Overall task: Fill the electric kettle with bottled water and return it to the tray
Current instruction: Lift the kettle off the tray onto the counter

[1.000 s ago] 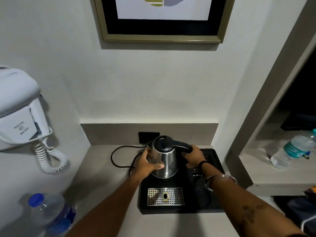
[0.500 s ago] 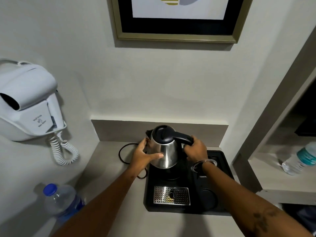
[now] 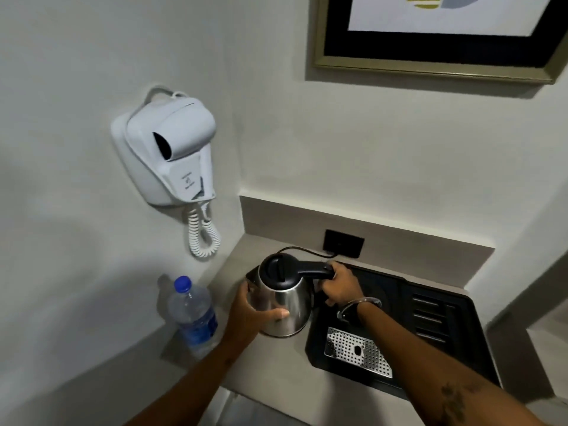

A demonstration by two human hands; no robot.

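Observation:
The steel electric kettle [image 3: 289, 305] with a black lid and handle is held over the counter, just left of the black tray [image 3: 448, 330]. My right hand [image 3: 341, 285] grips its black handle. My left hand [image 3: 249, 315] cups the steel body from the left side. A clear water bottle [image 3: 192, 315] with a blue cap and blue label stands upright on the counter to the left of the kettle, close to my left forearm. The kettle's lid is down.
A perforated metal drip plate [image 3: 358, 352] lies in the tray's front. A black power cord [image 3: 304, 249] runs to the wall socket [image 3: 343, 243]. A white wall-mounted hair dryer [image 3: 167, 149] with coiled cable hangs above left. A framed picture [image 3: 439, 35] hangs above.
Both hands have lifted the kettle off the tray and carried it left, toward the water bottle. The view has swung left.

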